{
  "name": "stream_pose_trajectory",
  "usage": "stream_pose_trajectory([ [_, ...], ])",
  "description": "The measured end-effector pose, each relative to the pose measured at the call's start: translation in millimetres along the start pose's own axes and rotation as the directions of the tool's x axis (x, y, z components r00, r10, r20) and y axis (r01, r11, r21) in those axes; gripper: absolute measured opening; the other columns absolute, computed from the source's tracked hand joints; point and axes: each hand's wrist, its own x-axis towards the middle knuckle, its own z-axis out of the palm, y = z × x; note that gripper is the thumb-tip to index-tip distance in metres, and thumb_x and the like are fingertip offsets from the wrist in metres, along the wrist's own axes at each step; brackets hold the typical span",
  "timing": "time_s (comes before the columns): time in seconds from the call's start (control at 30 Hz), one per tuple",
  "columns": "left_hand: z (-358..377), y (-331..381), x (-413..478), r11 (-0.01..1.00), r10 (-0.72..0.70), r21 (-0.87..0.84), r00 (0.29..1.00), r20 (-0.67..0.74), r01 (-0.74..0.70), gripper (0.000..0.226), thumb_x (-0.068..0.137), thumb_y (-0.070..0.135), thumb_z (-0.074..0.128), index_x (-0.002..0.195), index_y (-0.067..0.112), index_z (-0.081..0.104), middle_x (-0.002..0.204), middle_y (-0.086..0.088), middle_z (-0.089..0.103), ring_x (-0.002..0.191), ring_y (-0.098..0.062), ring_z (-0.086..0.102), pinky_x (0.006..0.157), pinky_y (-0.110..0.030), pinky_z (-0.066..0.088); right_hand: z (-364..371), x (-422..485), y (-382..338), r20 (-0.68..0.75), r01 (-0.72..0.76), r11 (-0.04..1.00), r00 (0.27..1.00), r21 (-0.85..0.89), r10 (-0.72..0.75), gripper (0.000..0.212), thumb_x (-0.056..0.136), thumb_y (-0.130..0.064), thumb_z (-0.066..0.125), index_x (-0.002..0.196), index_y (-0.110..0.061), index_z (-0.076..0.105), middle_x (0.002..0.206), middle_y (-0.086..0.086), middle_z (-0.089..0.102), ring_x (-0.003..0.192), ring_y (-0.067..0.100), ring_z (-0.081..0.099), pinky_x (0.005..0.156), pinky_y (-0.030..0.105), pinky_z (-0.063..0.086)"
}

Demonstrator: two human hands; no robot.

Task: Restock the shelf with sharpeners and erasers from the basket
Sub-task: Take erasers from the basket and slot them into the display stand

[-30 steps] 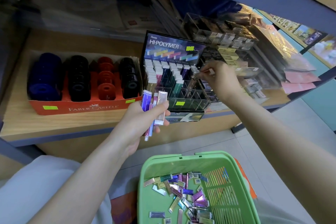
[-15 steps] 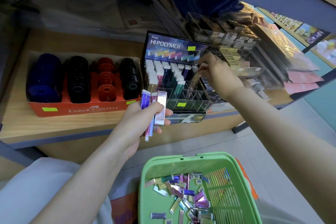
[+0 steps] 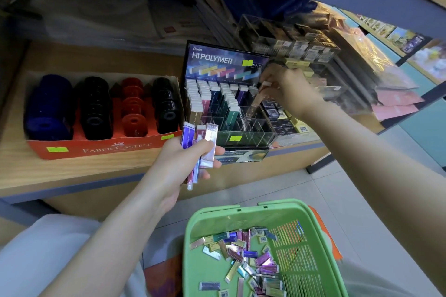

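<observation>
1. R hand pinches one pinkish eraser by its top end. It's tilted, w/ the lower end inside an empty clear cell on the right of the Hi-Polymer display. The top grip prob. keeps fingers off the dividers.
2. L hand grips a fan of spare erasers, thumb across them, just in front of the display (a ready supply, so fewer trips down).
3. Green basket sits low, below both hands. Many loose erasers lie in it, so lots left to do.
4. Sharpeners fill the red box at left on the same shelf.
</observation>
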Motion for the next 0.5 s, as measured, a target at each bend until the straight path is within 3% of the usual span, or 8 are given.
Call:
stream_pose_trajectory([
  [0.13,0.0,-0.2,0.3,1.000,0.003,-0.006,1.000,0.004,-0.003,0.011,0.094,0.009,0.054,0.092,0.014,0.063,0.079,-0.001,0.075,0.059,-0.008,0.065,0.041,-0.017,0.043,0.9,-4.3,3.2,-0.023,-0.044,0.991,0.999,0.130,0.047,0.013,0.089,-0.001,0.058,0.102,-0.005,0.060,0.088,0.005,0.061,0.080,0.021,0.058,0.068,0.026,0.042],
  [0.4,0.1,-1.5,1.1,1.000,0.004,0.003,1.000,0.014,-0.004,0.010,0.093,0.010,0.054,0.092,0.012,0.064,0.081,-0.001,0.075,0.059,-0.007,0.065,0.042,-0.017,0.044,8.9,-11.9,1.5,0.048,0.060,0.998,0.997,0.016,-0.061,0.009,0.089,-0.004,0.061,0.097,-0.006,0.065,0.093,0.002,0.054,0.085,0.019,0.056,0.076,0.031,0.045],
  [0.5,0.2,-1.3,0.6,1.000,0.014,0.017,0.999,0.029,-0.014,0.010,0.093,0.010,0.056,0.094,0.008,0.066,0.075,0.002,0.074,0.049,-0.005,0.061,0.041,-0.015,0.042,16.2,-11.9,-0.5,0.041,0.053,0.998,0.998,-0.036,-0.052,0.011,0.087,-0.006,0.063,0.098,-0.007,0.065,0.099,0.006,0.056,0.088,0.025,0.060,0.078,0.042,0.050],
])
